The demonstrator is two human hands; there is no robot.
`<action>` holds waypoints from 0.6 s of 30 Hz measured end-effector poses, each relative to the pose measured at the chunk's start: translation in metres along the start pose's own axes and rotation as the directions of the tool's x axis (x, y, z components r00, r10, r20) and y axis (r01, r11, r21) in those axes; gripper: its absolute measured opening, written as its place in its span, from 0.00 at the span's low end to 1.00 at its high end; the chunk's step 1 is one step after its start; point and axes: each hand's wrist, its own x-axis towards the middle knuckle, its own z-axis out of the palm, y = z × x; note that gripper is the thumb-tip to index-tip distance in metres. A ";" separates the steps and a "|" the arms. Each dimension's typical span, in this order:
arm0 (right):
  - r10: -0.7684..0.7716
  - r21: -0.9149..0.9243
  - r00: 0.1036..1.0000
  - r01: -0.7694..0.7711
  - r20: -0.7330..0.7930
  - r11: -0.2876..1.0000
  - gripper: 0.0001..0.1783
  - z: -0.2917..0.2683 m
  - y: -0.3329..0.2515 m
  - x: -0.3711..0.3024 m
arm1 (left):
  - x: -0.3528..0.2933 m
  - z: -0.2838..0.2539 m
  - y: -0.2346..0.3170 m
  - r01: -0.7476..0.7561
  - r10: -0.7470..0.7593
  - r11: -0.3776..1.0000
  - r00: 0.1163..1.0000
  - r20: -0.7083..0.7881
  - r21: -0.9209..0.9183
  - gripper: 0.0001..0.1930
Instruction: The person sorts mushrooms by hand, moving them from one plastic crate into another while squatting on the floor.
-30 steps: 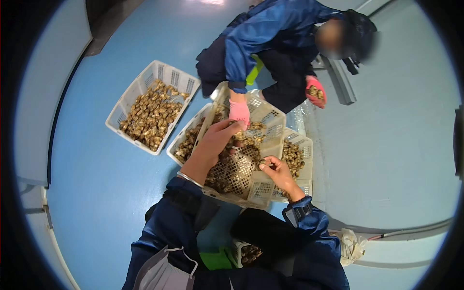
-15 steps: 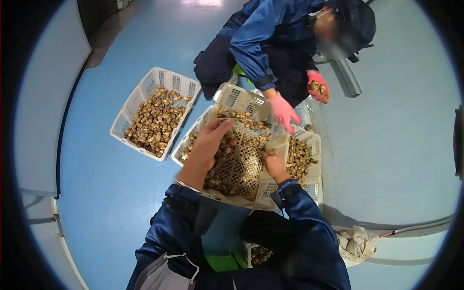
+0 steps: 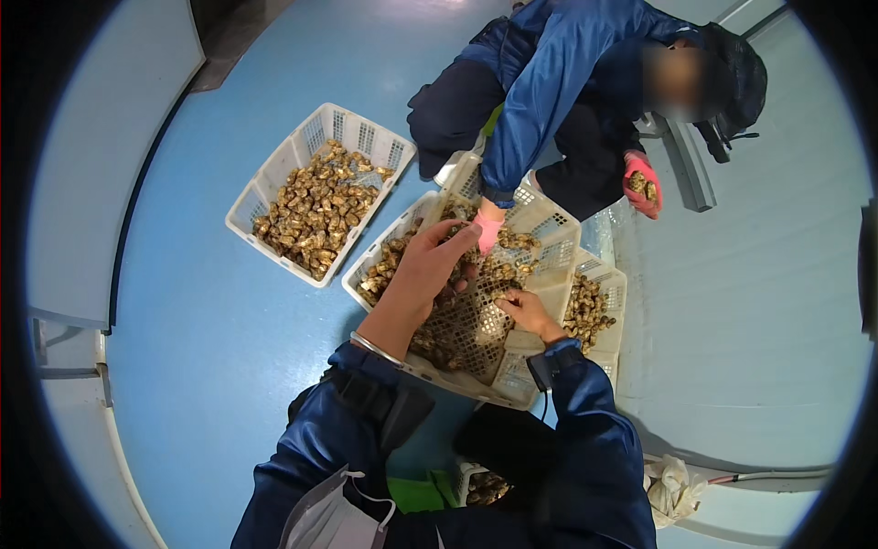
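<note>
Small brown-and-cream mottled shellfish, seemingly sea snails [image 3: 498, 273], lie in the pale plastic crate [image 3: 535, 366] with a mesh bottom in front of me. Over its left part, my left hand [image 3: 421, 270] is curled, palm inward, around several dark snails partly hidden by the fingers. My right hand [image 3: 532, 314] is low inside the crate on the right, thumb and fingertips pinched on a snail at the edge of the pile. A co-worker's pink-gloved hand [image 3: 488, 233] reaches into the far side, close to my left fingertips. Their other pink glove [image 3: 642, 186] holds several snails.
On the blue floor [image 3: 192, 229] at the left stands another snail-filled crate [image 3: 240, 220]. More crates sit under and beside the middle one, including one at the right [image 3: 615, 297]. The co-worker [image 3: 558, 82] crouches opposite, beside the pale wall [image 3: 732, 302]. A plastic bag [image 3: 672, 489] lies lower right.
The view has shifted, so the crates sit further right. The co-worker's near glove has moved left and down into the crate's snails. My right hand has moved from the crate's side toward the snails.
</note>
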 end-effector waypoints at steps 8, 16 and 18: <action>0.075 0.991 0.997 0.026 -0.036 0.128 0.18 -0.035 -0.101 -0.115 | -0.011 0.016 -0.012 0.028 -0.028 1.000 0.997 0.078 0.002 0.12; 0.005 0.918 0.979 0.192 -0.203 -0.348 0.21 -0.066 -0.169 -0.175 | -0.039 0.052 -0.023 0.263 -0.196 0.926 0.948 0.252 -0.270 0.11; 0.077 0.946 0.971 0.237 -0.225 -0.222 0.21 -0.069 -0.189 -0.171 | -0.036 0.043 -0.036 0.289 -0.196 0.907 0.934 0.299 -0.306 0.11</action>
